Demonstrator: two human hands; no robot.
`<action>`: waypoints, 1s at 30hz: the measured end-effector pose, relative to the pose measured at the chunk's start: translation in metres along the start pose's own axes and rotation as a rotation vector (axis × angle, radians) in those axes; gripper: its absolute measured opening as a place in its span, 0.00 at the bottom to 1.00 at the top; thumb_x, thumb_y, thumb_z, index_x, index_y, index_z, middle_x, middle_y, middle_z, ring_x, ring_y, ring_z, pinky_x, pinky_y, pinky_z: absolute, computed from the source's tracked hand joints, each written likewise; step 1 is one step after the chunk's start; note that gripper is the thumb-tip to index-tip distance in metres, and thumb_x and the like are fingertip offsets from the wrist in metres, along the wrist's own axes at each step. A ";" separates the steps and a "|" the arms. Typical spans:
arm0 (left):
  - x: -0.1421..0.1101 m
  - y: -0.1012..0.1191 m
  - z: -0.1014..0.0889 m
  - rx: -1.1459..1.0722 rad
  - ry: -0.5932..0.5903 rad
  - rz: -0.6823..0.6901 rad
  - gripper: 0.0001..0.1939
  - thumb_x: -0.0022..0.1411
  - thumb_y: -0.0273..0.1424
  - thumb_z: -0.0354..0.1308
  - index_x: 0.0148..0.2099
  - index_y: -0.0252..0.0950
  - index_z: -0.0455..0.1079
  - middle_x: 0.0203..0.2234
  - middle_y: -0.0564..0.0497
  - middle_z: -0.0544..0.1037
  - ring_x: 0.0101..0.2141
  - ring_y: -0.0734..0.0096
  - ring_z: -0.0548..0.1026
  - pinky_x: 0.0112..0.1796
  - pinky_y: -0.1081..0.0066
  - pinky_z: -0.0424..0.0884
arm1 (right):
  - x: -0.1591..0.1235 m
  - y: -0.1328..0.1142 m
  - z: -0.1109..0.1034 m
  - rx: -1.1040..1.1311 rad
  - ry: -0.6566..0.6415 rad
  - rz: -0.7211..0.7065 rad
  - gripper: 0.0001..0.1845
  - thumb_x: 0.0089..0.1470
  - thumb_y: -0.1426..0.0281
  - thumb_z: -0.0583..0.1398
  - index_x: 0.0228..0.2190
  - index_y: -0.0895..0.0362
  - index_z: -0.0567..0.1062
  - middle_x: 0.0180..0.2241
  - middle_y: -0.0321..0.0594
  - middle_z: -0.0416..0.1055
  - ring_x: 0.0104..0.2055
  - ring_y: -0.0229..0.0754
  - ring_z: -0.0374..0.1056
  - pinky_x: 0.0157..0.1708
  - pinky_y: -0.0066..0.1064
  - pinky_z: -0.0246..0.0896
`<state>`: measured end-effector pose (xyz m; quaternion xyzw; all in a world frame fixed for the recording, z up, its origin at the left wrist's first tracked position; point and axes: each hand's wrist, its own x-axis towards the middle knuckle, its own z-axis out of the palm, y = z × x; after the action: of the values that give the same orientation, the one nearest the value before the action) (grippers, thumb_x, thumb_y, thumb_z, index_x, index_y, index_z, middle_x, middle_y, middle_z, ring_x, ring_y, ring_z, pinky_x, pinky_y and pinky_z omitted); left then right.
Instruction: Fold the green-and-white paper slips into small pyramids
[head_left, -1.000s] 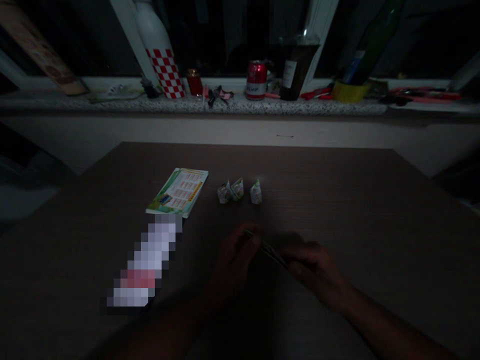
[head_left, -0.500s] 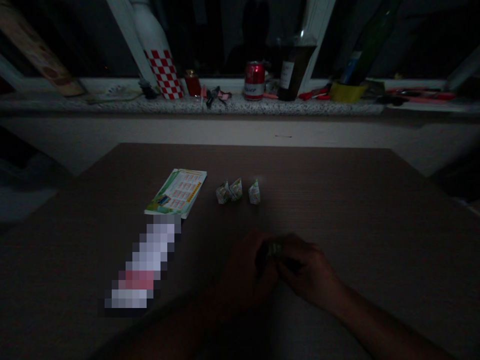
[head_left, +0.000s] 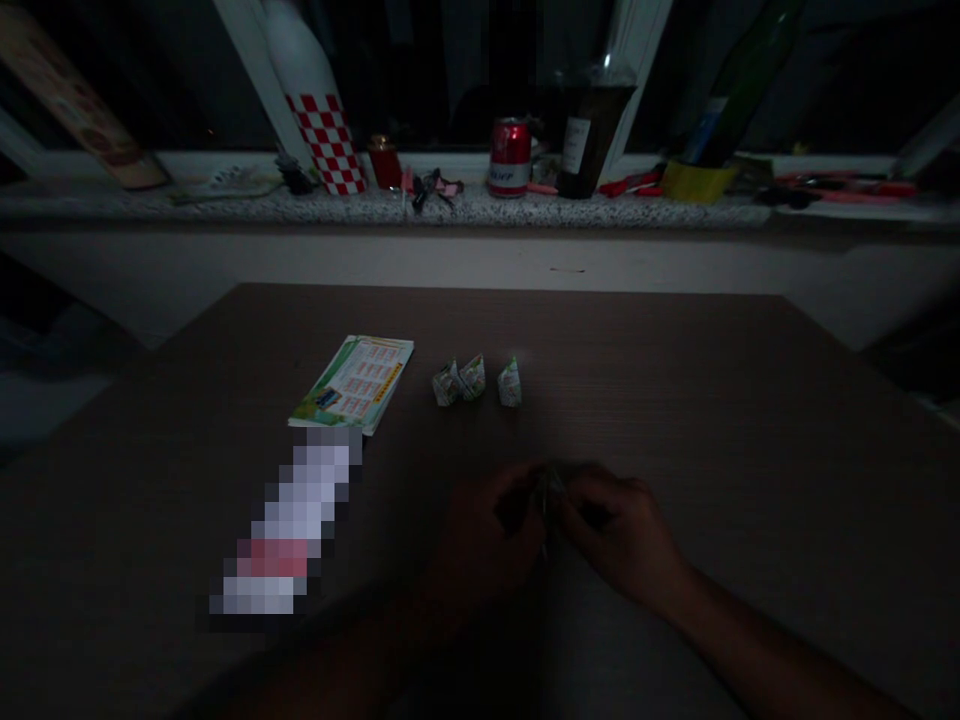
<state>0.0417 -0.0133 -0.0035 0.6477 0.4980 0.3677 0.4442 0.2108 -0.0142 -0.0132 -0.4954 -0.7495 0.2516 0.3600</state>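
Close together over the near middle of the table, my left hand (head_left: 491, 525) and my right hand (head_left: 622, 530) are both closed, pinching a small folded piece of paper (head_left: 552, 482) between their fingertips. Dim light and the fingers hide most of its shape. Beyond the hands stand small folded paper pieces, printed white and green: two touch, a left one (head_left: 445, 384) and a middle one (head_left: 472, 378), and a third (head_left: 510, 382) sits apart to the right. To their left lies a stack of printed calendar cards (head_left: 367, 375), green and white.
A blurred-out long pale item (head_left: 300, 510) lies below the cards on the brown table (head_left: 675, 390). Behind, the granite windowsill (head_left: 480, 212) holds a checkered bottle (head_left: 326, 140), a red can (head_left: 510, 160), a dark cup (head_left: 589, 145) and a green bottle (head_left: 731, 90).
My hands have shifted slightly and the fingers have turned the folded paper, which now shows a narrower edge between them. The pieces and cards on the table stay put.
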 end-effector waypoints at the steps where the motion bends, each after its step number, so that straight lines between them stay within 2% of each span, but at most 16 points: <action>1: 0.000 -0.001 0.001 0.013 0.004 -0.002 0.17 0.55 0.26 0.57 0.48 0.37 0.73 0.39 0.49 0.81 0.39 0.65 0.78 0.41 0.70 0.72 | 0.000 0.000 0.000 -0.003 -0.001 -0.001 0.15 0.55 0.70 0.56 0.18 0.58 0.69 0.18 0.36 0.66 0.21 0.36 0.63 0.22 0.26 0.55; 8: 0.005 0.002 0.003 -0.053 0.052 -0.131 0.17 0.51 0.24 0.59 0.46 0.37 0.72 0.36 0.50 0.81 0.37 0.66 0.79 0.37 0.71 0.73 | 0.002 -0.002 0.001 -0.049 -0.010 -0.014 0.14 0.54 0.71 0.57 0.18 0.58 0.69 0.18 0.37 0.67 0.22 0.36 0.63 0.22 0.26 0.55; 12: 0.007 0.008 0.001 -0.092 0.075 -0.193 0.12 0.49 0.24 0.60 0.39 0.35 0.71 0.32 0.50 0.80 0.34 0.67 0.78 0.34 0.72 0.72 | 0.003 -0.002 0.001 -0.061 0.012 0.011 0.13 0.53 0.71 0.57 0.18 0.58 0.69 0.18 0.37 0.67 0.21 0.36 0.63 0.22 0.26 0.55; 16: 0.009 0.007 -0.003 -0.155 0.082 -0.200 0.10 0.49 0.26 0.62 0.37 0.34 0.70 0.30 0.51 0.79 0.32 0.69 0.77 0.33 0.73 0.71 | 0.003 0.000 0.001 -0.029 0.013 0.036 0.15 0.53 0.71 0.57 0.17 0.58 0.69 0.17 0.36 0.66 0.20 0.35 0.62 0.21 0.26 0.54; 20: 0.013 0.000 -0.005 -0.381 0.023 -0.244 0.12 0.46 0.28 0.64 0.36 0.33 0.69 0.27 0.52 0.76 0.27 0.72 0.74 0.26 0.75 0.69 | 0.003 0.001 0.000 0.030 -0.020 0.058 0.15 0.55 0.71 0.57 0.18 0.57 0.70 0.17 0.35 0.67 0.21 0.36 0.63 0.22 0.26 0.57; 23: 0.016 -0.004 -0.004 -0.577 -0.027 -0.334 0.17 0.44 0.29 0.65 0.38 0.33 0.68 0.26 0.53 0.75 0.20 0.75 0.71 0.18 0.77 0.66 | 0.002 -0.001 -0.001 0.106 0.032 0.060 0.08 0.55 0.71 0.58 0.24 0.57 0.71 0.20 0.34 0.69 0.22 0.36 0.65 0.22 0.26 0.60; 26: 0.016 -0.005 -0.004 -0.619 -0.005 -0.362 0.16 0.45 0.28 0.64 0.39 0.33 0.68 0.26 0.54 0.75 0.18 0.77 0.71 0.16 0.78 0.66 | 0.001 -0.003 -0.005 0.099 0.128 -0.061 0.02 0.53 0.73 0.61 0.31 0.57 0.71 0.26 0.36 0.72 0.27 0.37 0.69 0.27 0.27 0.64; 30: 0.015 -0.001 -0.005 -0.601 0.012 -0.347 0.14 0.48 0.29 0.63 0.39 0.33 0.68 0.25 0.55 0.73 0.17 0.78 0.70 0.17 0.78 0.66 | 0.000 -0.005 -0.009 0.012 0.105 -0.325 0.12 0.53 0.76 0.62 0.41 0.56 0.74 0.38 0.42 0.77 0.38 0.41 0.73 0.39 0.34 0.67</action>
<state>0.0405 0.0019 -0.0020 0.3913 0.4728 0.4209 0.6680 0.2152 -0.0156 -0.0039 -0.3780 -0.7984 0.1683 0.4374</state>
